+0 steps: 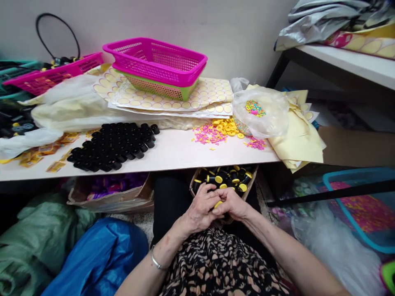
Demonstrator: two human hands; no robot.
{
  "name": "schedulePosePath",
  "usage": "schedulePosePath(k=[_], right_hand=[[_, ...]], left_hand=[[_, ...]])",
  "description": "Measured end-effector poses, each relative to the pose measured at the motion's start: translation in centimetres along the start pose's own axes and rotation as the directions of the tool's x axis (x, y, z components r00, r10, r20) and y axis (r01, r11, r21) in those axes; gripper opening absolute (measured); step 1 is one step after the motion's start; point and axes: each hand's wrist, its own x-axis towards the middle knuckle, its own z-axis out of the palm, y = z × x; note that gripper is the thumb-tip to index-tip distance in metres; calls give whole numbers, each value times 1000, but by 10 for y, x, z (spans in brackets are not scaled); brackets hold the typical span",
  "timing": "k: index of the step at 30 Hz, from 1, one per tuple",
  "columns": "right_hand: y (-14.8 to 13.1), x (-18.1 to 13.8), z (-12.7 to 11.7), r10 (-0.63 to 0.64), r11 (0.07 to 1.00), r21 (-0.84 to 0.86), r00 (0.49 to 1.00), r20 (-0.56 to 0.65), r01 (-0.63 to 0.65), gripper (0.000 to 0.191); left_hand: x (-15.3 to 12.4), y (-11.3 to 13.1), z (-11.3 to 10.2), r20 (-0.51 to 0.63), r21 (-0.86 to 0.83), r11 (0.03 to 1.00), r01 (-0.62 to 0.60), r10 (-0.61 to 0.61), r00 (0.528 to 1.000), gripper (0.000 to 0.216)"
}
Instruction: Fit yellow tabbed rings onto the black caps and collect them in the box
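My left hand (200,209) and my right hand (233,202) meet over my lap, their fingers closed around a small piece with a yellow cap (218,204). Most of that piece is hidden by the fingers. Just beyond them, a cardboard box (253,181) holds many black cylinders with yellow caps (218,179). On the table above stand rows of black cylinders (112,144) without yellow caps. Farther right lie a heap of yellow caps (226,126) and scattered pink and yellow bits (210,135).
A magenta basket (160,74) sits in a green one (185,92) on sticker sheets (216,91). A plastic bag (271,111) with coloured bits lies right. Below are a box of purple packets (145,195), a blue bag (105,255) and a blue-rimmed tub (348,205).
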Motion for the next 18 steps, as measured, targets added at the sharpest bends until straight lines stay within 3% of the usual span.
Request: schedulePosePath(k=[4, 6, 8, 10, 13, 16, 18], right_hand=[[22, -9, -1, -24, 999, 33, 998, -53, 25, 40], [25, -15, -5, 5, 997, -76, 999, -45, -8, 40], [24, -22, -11, -32, 955, -298, 995, -92, 3, 40], [21, -27, -18, -198, 803, -594, 963, -183, 52, 42], [26, -33, -29, -471, 428, -900, 870, -145, 81, 41], [41, -33, -34, -567, 180, -977, 823, -8, 114, 39], [52, -31, -35, -595, 119, -985, 803, 30, 125, 39]], left_hand=[[-12, -4, 17, -57, -94, 994, 58, -63, 996, 20], [-18, -4, 24, -67, -109, 991, 72, -80, 995, 26], [-23, -6, 25, -72, -107, 992, 67, -75, 995, 37], [-27, -10, 19, -134, -84, 991, 100, -111, 985, 42], [-32, -22, 1, -320, -55, 974, 221, -227, 920, 26], [-34, -37, -25, -454, -16, 947, 320, -292, 842, 11], [-34, -48, -43, -548, 29, 924, 380, -304, 779, 10]])
